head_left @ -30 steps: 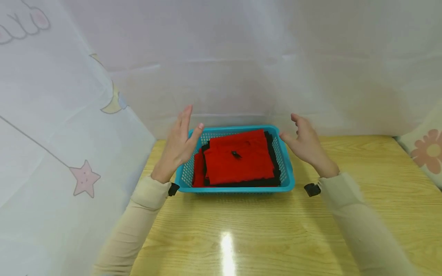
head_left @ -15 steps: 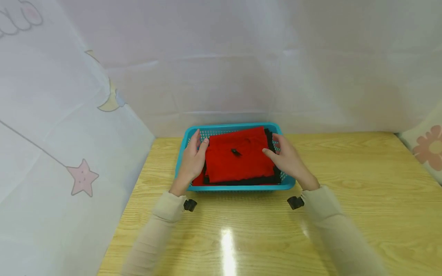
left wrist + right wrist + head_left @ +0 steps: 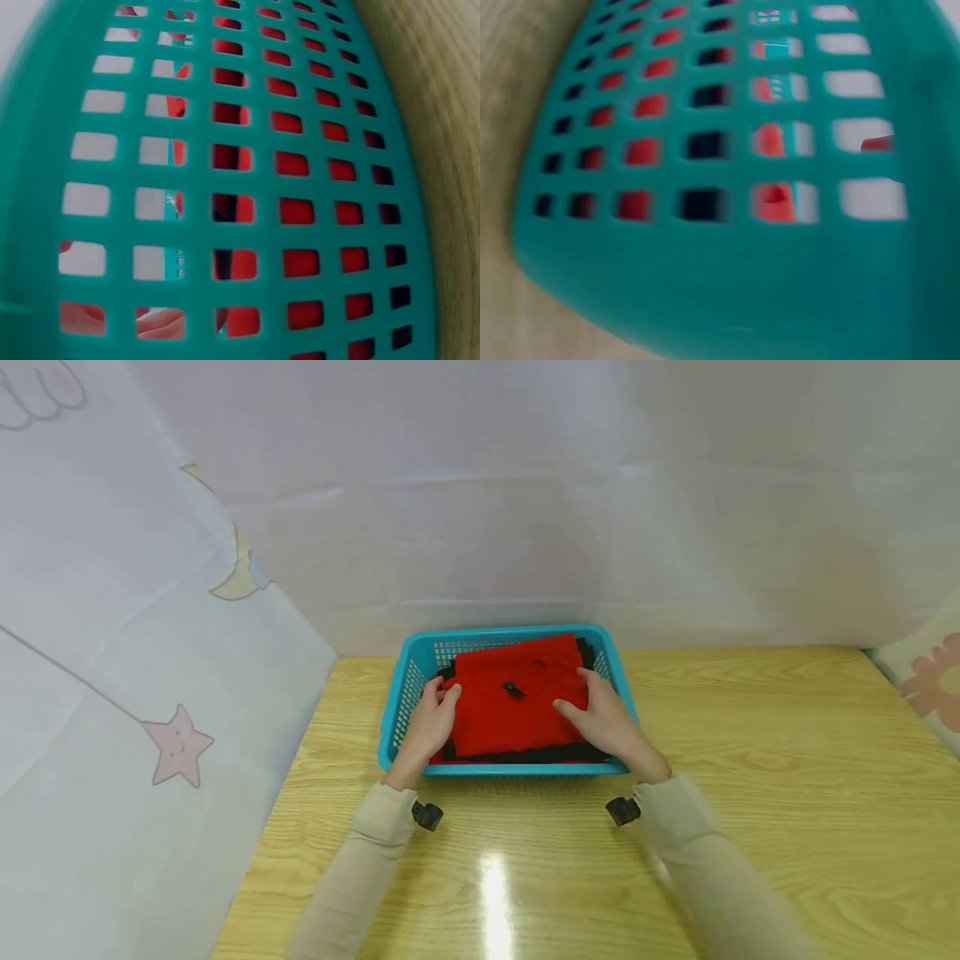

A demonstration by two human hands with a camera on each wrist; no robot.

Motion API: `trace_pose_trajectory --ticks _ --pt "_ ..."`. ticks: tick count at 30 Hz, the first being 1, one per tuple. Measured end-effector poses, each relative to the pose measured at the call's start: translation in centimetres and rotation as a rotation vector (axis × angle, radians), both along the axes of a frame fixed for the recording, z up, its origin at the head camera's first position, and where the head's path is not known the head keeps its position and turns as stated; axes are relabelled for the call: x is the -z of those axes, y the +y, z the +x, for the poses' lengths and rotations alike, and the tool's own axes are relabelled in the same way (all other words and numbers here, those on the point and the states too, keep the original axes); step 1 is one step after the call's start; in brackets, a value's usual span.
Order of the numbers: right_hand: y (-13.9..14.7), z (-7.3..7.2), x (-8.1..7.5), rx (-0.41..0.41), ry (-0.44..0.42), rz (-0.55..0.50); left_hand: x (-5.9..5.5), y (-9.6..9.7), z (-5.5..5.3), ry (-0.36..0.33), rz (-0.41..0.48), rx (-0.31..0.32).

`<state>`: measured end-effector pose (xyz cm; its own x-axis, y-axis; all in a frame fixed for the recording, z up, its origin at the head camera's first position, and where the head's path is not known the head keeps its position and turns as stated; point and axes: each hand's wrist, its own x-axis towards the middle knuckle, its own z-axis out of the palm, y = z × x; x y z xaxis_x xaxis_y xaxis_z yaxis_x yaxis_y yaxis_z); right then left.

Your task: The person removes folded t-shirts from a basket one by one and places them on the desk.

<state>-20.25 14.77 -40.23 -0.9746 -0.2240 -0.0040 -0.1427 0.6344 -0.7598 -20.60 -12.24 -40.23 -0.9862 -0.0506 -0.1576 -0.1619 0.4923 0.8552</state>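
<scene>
In the head view, a blue plastic basket [image 3: 502, 769] holds a pile of folded fabric. On top lies a folded red cloth [image 3: 510, 727] with a small dark mark near its middle; black cloth [image 3: 532, 755] shows beneath it. My left hand [image 3: 429, 727] reaches inside the basket and pinches the red cloth's left edge between thumb and fingers. At the right side, my right hand [image 3: 606, 720] touches the red cloth, thumb and fingers spread apart. Both wrist views look at the basket's perforated sides [image 3: 259, 172], with red and black fabric seen through the holes.
The basket stands on a light wooden table [image 3: 765, 777], near the back. Behind it hangs a pale sheet [image 3: 487, 485]. Another printed sheet [image 3: 112, 652] slopes along the left side.
Both hands have come inward and down from above the basket's two sides to the red cloth. The left thumb and fingers have closed on its edge.
</scene>
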Motion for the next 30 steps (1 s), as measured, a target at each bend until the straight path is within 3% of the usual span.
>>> trace_pose_trajectory --ticks 9,17,24,30 --pt "-0.3 -0.3 1.2 0.007 -0.016 0.088 0.8 -0.3 0.0 -0.126 0.054 0.046" --pt "-0.6 -0.6 1.1 0.008 -0.045 0.125 0.8 -0.9 -0.1 -0.181 0.091 0.068" --pt "-0.6 -1.1 1.3 0.062 -0.025 0.049 0.9 -0.8 -0.5 -0.172 0.073 0.079" --pt "-0.4 -1.2 1.1 0.116 -0.119 -0.046 1.1 -0.8 -0.8 -0.177 0.103 0.079"
